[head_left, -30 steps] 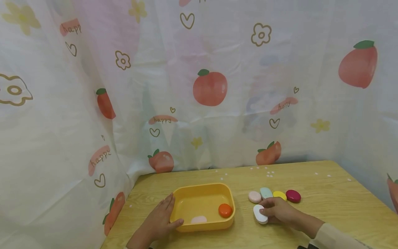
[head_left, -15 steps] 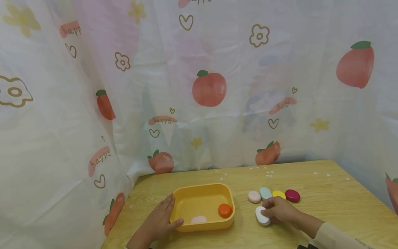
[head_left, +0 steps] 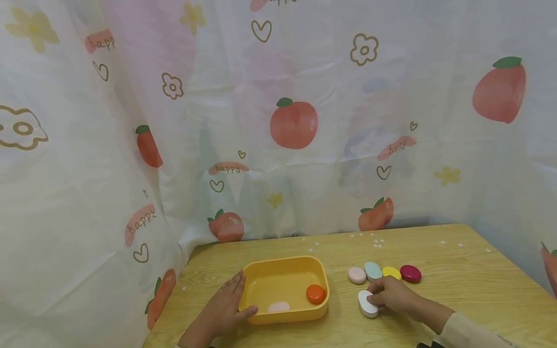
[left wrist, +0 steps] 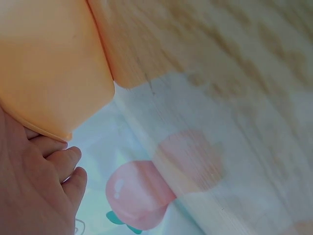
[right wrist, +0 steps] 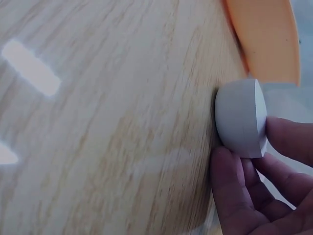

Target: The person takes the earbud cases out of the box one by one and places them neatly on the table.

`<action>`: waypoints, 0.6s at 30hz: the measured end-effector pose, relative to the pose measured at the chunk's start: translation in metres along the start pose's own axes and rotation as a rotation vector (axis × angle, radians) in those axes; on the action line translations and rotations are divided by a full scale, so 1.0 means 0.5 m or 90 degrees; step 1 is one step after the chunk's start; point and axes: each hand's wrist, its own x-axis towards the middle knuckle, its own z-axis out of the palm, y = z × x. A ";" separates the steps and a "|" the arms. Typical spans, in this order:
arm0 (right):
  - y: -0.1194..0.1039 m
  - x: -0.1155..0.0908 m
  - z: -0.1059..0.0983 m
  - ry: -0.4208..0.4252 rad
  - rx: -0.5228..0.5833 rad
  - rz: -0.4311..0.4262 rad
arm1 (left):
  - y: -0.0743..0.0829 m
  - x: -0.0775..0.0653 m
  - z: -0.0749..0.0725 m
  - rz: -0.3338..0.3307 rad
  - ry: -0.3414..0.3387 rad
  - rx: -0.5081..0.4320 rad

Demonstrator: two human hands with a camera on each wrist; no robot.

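Note:
In the head view, my left hand point(head_left: 223, 303) lies along the left side of a yellow plastic bin point(head_left: 287, 316), fingers straight on its wall and thumb by the front left corner. The left wrist view shows the fingertips at the bin's rim point(left wrist: 41, 131). Inside the bin are an orange rounded piece point(head_left: 315, 294) at the right and a pale pink patch point(head_left: 279, 307) near the front. To the right of the bin, my right hand point(head_left: 393, 295) pinches a white oval piece point(head_left: 367, 305) between thumb and fingers, low at the tabletop. This piece has rounded sides and one flat face point(right wrist: 260, 115).
Behind the right hand sit a pale pink oval piece point(head_left: 357, 275), a mint one point(head_left: 373, 271), a yellow one point(head_left: 392, 273) and a dark red one point(head_left: 411, 273) in a row. Small white flecks point(head_left: 377, 243) dot the table's far side. Fruit-printed curtains point(head_left: 326, 193) enclose the table.
The white oval piece has shifted slightly right and toward me and has turned a little in the right hand's pinch. The left hand and the bin have stayed put.

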 end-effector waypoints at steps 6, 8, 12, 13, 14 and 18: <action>0.001 0.000 0.000 -0.001 0.002 0.014 | 0.003 0.000 -0.003 -0.002 -0.001 -0.005; 0.002 0.000 0.000 -0.004 0.005 0.015 | 0.003 -0.001 -0.003 -0.002 -0.002 -0.007; 0.003 -0.002 -0.002 -0.013 0.013 0.014 | 0.002 0.000 -0.001 -0.002 -0.003 -0.005; 0.003 -0.002 -0.003 -0.016 0.016 0.015 | 0.001 0.000 -0.001 -0.002 -0.003 -0.007; 0.003 -0.002 -0.004 -0.018 0.018 0.016 | 0.001 0.001 0.000 -0.001 -0.002 -0.005; -0.001 -0.002 -0.009 -0.030 0.019 0.017 | -0.001 0.002 0.002 -0.002 -0.004 -0.003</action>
